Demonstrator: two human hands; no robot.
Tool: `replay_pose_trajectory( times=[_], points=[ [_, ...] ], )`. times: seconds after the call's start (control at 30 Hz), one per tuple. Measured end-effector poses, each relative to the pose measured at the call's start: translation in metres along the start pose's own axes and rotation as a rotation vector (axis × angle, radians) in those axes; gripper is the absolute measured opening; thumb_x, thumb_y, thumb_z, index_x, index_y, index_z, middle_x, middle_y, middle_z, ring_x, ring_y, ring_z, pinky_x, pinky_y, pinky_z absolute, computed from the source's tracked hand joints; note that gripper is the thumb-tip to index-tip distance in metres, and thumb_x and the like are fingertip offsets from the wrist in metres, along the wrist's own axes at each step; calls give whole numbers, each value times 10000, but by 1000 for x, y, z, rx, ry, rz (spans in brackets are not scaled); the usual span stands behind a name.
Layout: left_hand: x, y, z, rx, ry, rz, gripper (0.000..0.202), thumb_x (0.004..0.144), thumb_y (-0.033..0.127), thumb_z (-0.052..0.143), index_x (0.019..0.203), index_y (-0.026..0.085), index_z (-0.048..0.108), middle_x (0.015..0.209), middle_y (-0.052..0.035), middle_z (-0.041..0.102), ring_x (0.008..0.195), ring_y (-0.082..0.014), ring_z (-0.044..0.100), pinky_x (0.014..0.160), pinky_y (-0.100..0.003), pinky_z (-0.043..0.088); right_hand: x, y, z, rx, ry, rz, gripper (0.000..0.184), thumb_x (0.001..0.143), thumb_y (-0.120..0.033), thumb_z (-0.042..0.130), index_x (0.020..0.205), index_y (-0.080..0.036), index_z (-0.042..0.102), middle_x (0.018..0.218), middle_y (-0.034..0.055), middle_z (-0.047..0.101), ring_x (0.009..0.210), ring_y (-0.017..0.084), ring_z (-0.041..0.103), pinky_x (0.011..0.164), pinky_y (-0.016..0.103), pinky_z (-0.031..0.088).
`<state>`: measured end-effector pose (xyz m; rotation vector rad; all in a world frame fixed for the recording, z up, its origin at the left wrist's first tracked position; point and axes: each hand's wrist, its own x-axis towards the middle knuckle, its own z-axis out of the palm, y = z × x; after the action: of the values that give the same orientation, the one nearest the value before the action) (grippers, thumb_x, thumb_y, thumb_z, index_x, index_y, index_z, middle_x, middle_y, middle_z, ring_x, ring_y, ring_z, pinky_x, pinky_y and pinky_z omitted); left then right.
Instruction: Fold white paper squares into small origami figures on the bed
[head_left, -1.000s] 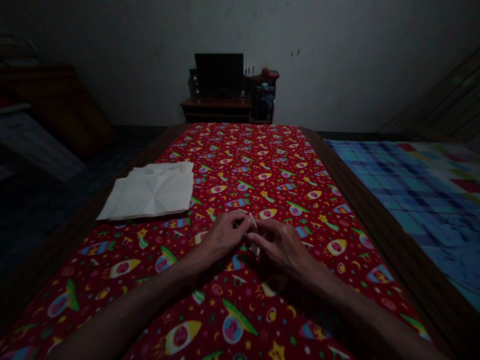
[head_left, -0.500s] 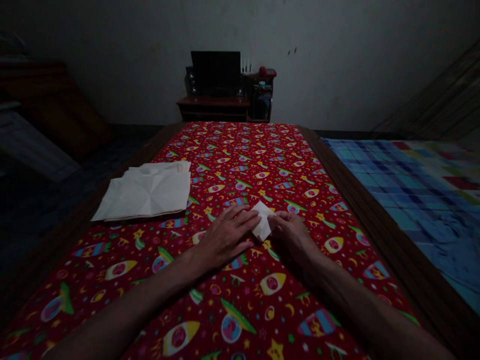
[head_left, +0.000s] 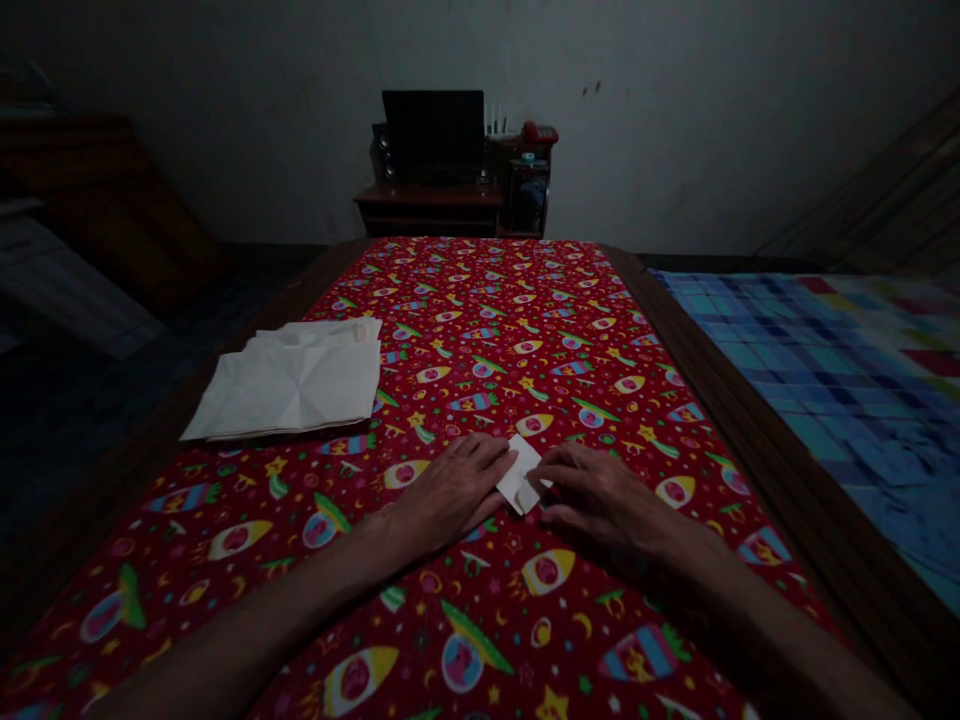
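Note:
A small white folded paper point(head_left: 519, 478) lies at an angle on the red patterned cloth point(head_left: 457, 540), between my two hands. My left hand point(head_left: 465, 480) rests flat, fingers stretched out, its fingertips on the paper's left edge. At the right corner, the bent fingers of my right hand point(head_left: 600, 490) hold a flap of the paper, with the thumb lower down and slightly apart. The fingers partly cover that flap. To the left sits a stack of larger creased white sheets point(head_left: 300, 380), which neither hand touches.
The cloth covers a long surface with dark brown borders point(head_left: 712, 380). Beyond its far end stand a black monitor point(head_left: 433, 135) with speakers on a wooden desk point(head_left: 427, 205) and a red telephone point(head_left: 540, 132). Blue checked fabric point(head_left: 802, 370) lies to the right.
The folded paper and both hands have come slightly closer to me. My right hand's fingers have spread from a tight pinch and reach over the paper's right corner.

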<state>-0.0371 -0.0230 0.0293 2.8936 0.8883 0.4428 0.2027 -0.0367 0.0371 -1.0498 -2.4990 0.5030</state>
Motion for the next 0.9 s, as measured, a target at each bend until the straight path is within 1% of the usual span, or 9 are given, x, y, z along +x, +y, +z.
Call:
replay_pose_trajectory(
  times=[0.07,0.13,0.23,0.3,0.43,0.5,0.57,0.73,0.9],
  points=[
    [-4,1,-1,-34,22,26,259,935,267,425,1157,177,524,1080,-87,574,1005,-206,509,868,-358,446,-3,0,5,-44,-20,-42,267,863,-341,551,1111,-253,594,1022,70,589,883,167,550,742,300,445],
    [-7,0,1,-68,55,34,225,948,231,394,1077,166,565,984,-75,595,927,-189,528,812,-333,456,-3,3,10,-88,14,-77,228,886,-296,515,1090,-238,598,1001,69,590,852,158,541,715,296,439],
    [-9,-2,5,-155,106,-2,201,944,203,402,1016,158,584,964,-69,600,902,-172,531,792,-307,459,-2,9,19,-117,87,-123,199,909,-241,460,1015,-219,626,934,62,609,778,144,529,664,281,417],
    [-9,-3,9,-220,132,-54,181,940,209,419,985,158,587,965,-62,600,905,-163,532,800,-293,458,-2,9,22,-68,135,-64,203,914,-238,447,969,-205,639,904,62,615,758,138,533,648,268,411],
    [-4,-4,15,-267,189,-212,169,935,237,437,872,154,570,871,-41,591,829,-148,537,761,-275,457,2,1,25,51,205,168,241,924,-289,435,845,-179,634,797,47,601,700,126,535,609,243,395],
    [-1,-5,16,-234,188,-274,180,933,252,439,829,157,551,820,-31,576,786,-150,534,723,-276,451,4,-4,26,24,220,236,266,923,-316,433,789,-180,618,722,29,579,653,124,515,588,243,372],
    [2,-5,16,-181,168,-306,192,934,262,434,803,163,535,792,-23,559,758,-153,530,696,-278,442,6,-7,26,-38,224,289,277,922,-327,430,761,-180,600,690,23,563,634,127,502,587,247,356],
    [7,-3,13,-70,124,-331,208,944,269,402,800,167,512,795,-21,542,748,-158,524,697,-287,436,11,-8,27,-180,184,356,281,918,-331,425,737,-173,570,690,29,559,624,140,499,586,255,333],
    [7,-2,13,32,95,-322,206,947,263,381,815,169,507,805,-32,540,754,-167,523,701,-295,444,14,-7,27,-219,179,369,264,908,-337,436,729,-178,546,682,21,551,597,135,478,564,253,304]
  ],
)
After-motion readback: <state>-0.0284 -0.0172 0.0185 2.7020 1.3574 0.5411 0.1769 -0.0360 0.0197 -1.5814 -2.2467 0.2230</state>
